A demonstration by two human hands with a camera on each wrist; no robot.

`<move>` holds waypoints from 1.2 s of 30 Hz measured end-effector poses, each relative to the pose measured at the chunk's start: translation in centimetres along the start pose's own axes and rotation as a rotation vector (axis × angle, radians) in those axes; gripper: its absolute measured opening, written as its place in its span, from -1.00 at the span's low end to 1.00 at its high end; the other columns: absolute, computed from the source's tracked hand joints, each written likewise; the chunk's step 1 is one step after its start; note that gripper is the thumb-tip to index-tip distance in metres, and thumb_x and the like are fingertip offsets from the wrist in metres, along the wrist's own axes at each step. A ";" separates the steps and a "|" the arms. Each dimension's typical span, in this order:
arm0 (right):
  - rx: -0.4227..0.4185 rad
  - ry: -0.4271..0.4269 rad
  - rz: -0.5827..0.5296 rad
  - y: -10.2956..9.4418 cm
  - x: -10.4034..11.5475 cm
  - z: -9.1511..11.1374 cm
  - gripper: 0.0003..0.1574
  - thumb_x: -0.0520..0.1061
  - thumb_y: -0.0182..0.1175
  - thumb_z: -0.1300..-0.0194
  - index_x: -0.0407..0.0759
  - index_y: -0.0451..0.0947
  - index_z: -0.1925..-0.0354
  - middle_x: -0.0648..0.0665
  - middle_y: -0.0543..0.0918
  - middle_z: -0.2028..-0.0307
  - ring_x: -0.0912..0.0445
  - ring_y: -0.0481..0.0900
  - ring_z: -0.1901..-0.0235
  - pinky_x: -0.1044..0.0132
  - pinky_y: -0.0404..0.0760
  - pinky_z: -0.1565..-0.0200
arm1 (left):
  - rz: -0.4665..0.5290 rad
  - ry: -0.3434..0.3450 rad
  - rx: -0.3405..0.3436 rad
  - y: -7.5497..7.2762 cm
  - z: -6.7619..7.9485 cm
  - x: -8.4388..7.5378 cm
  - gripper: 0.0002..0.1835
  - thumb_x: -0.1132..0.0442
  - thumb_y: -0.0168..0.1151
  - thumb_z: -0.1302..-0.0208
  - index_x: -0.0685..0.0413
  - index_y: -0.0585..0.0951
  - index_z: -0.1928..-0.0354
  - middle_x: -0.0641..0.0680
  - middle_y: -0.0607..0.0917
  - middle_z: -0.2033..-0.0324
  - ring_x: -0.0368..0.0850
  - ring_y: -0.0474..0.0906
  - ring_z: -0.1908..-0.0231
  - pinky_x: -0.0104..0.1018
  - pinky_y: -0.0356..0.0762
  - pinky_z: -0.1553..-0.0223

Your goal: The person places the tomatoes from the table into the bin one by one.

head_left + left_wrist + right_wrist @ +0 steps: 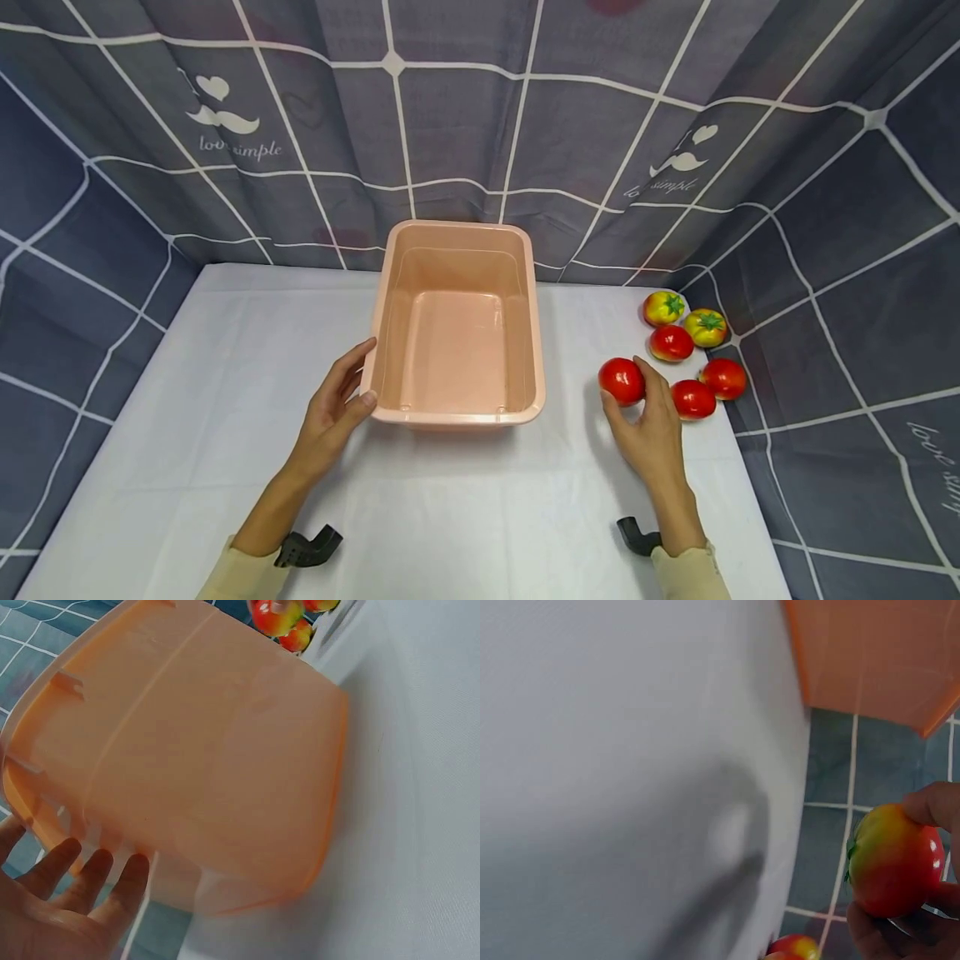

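Note:
A peach plastic basin [460, 404] stands on the white table, its inside bare. My left hand [330, 425] is at its left rim, fingers spread and fairly straight against the outer side. In the left wrist view those fingers [90, 881] lie by the basin's rim. To the right of the basin, my right hand [648, 425] grips a red tomato [621, 381] between thumb and fingers. The right wrist view shows this tomato [892, 862] held above the table, its yellow-green stem end facing left.
Several more tomatoes lie near the table's right edge: red ones [693, 400] and yellow-green ones [664, 307]. Grey checked cloth [465, 125] hangs behind and at both sides of the white tabletop [480, 517]. Each wrist wears a black camera mount [309, 547].

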State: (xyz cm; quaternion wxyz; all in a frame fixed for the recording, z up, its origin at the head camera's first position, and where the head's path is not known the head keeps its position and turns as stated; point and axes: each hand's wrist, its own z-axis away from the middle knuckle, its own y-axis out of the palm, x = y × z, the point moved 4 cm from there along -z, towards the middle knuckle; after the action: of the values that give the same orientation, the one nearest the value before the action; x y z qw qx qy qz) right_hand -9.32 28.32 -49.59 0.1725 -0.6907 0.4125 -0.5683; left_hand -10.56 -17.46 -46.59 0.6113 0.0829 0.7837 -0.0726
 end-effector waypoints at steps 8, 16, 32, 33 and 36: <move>-0.041 -0.079 -0.046 -0.3 3.6 -0.4 0.01 -0.05 0.59 -0.21 -0.08 0.40 -0.54 -0.20 0.61 -0.39 -0.10 0.64 -0.26 0.48 0.59 -0.31 | -0.004 0.001 -0.001 -0.1 0.0 0.0 -0.23 0.53 0.08 -0.50 -0.02 0.24 -0.69 0.17 0.31 -0.59 -0.14 0.35 -0.51 -0.49 0.45 -0.46; -0.074 -0.217 -0.122 -0.1 6.8 -0.5 0.05 -0.11 0.60 -0.18 -0.04 0.39 -0.56 -0.20 0.62 -0.38 -0.11 0.69 -0.24 0.79 0.34 -0.28 | -0.026 -0.003 -0.009 -0.1 0.1 -0.1 -0.23 0.50 0.11 -0.51 -0.05 0.24 -0.68 0.13 0.29 -0.62 -0.16 0.32 -0.55 -0.52 0.41 -0.48; -0.052 -0.336 -0.236 -0.2 13.1 -0.8 0.13 -0.13 0.62 -0.14 0.04 0.34 -0.60 -0.11 0.58 -0.44 0.04 0.64 -0.33 0.58 0.49 -0.38 | -0.013 0.005 -0.004 -0.2 -0.1 0.1 -0.22 0.52 0.11 -0.49 -0.02 0.24 -0.68 0.16 0.32 -0.59 -0.15 0.36 -0.51 -0.51 0.49 -0.43; -0.047 -0.346 -0.249 0.0 13.4 -0.7 0.13 -0.14 0.61 -0.14 0.04 0.34 -0.60 -0.11 0.58 -0.44 0.04 0.63 -0.33 0.57 0.50 -0.39 | -0.013 0.005 -0.004 -0.2 0.0 0.1 -0.22 0.53 0.11 -0.49 -0.02 0.24 -0.68 0.16 0.31 -0.59 -0.16 0.36 -0.51 -0.51 0.49 -0.43; -0.041 -0.395 -0.297 0.6 14.5 -0.6 0.10 -0.15 0.60 -0.15 -0.01 0.36 -0.58 -0.13 0.58 -0.44 0.00 0.63 -0.34 0.51 0.53 -0.40 | -0.011 0.000 -0.005 -0.2 0.1 0.2 -0.22 0.53 0.10 -0.50 -0.02 0.24 -0.69 0.16 0.30 -0.60 -0.17 0.35 -0.53 -0.51 0.47 -0.44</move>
State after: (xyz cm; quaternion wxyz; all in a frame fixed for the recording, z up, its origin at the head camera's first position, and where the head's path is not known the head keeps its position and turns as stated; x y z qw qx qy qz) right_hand -9.87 17.02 -40.55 0.1504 -0.8448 0.2761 -0.4329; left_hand -10.59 -17.65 -46.79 0.6111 0.0769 0.7843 -0.0742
